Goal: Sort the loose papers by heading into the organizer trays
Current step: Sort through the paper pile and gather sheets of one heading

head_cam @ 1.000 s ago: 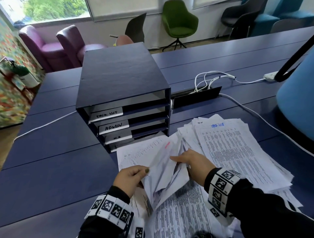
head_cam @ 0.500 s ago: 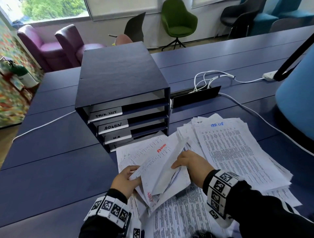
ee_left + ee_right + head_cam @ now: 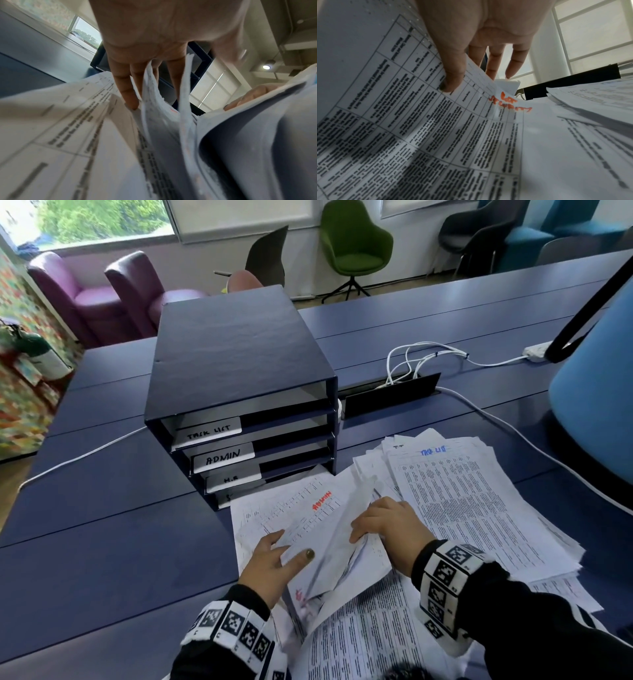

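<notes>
From the head view, the sheet headed ADMIN (image 3: 310, 517) now lies flatter in front of the organizer (image 3: 239, 392), its heading readable, so it can likely go to the ADMIN tray; the left hand (image 3: 274, 566) pinches its near edge. At the left wrist, fingers (image 3: 126, 86) spread among fanned papers. At the right wrist, the right hand (image 3: 481, 44) pinches a lifted sheet (image 3: 393, 94).

The right hand (image 3: 481, 33) reaches down from the top centre of the frame, its thumb (image 3: 452, 75) pressed on a curled sheet (image 3: 393, 108) printed with a table of dense black text that fills the left and centre. Orange handwriting (image 3: 508, 104) marks a sheet at centre. More printed papers (image 3: 590, 108) lie at right, below a black bar (image 3: 570, 83).
</notes>
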Tool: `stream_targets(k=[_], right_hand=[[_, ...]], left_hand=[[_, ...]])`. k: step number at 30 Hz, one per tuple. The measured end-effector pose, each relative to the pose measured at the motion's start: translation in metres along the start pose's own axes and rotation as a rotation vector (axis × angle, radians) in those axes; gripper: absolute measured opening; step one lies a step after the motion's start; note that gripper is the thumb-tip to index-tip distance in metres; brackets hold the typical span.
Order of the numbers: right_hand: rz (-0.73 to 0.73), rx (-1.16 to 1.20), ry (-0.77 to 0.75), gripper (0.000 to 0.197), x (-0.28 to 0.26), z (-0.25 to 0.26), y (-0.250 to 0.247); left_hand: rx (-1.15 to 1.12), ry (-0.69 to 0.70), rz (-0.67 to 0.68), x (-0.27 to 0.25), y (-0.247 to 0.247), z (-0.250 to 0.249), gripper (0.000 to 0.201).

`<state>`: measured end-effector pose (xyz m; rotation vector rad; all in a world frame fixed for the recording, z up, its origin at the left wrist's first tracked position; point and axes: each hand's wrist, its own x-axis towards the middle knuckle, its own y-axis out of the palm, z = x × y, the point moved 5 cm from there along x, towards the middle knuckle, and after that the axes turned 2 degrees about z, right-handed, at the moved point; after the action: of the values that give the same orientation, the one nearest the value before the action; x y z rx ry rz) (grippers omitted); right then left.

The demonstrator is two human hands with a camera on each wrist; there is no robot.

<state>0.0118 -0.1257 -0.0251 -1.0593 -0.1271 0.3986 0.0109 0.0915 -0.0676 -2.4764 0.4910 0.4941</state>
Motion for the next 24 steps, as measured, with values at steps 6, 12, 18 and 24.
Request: stream_targets(k=[6,12,18,24], right_hand=[[-0.050,-0.019,-0.006,0.061,-0.001,0.005,-0.006],[-0.148,-0.051,-0.091,0.053,0.000,0.015,-0.020],[-0.168,-0.029,-0.085,0.044,0.003,0.029,-0.023],[-0.170,-0.071,-0.086,0.020,0.005,0.035,-0.014]], left_hand=[[0.298,0.082,-0.214,0.006,-0.014,0.003,0.024],[0.099,0.144,-0.412,-0.004,-0.042,-0.036,0.024],[0.005,0.151,-0.532,-0.021,-0.083,-0.061,0.026],[-0.271,0.296,-0.681,-0.050,-0.119,-0.089,0.017]])
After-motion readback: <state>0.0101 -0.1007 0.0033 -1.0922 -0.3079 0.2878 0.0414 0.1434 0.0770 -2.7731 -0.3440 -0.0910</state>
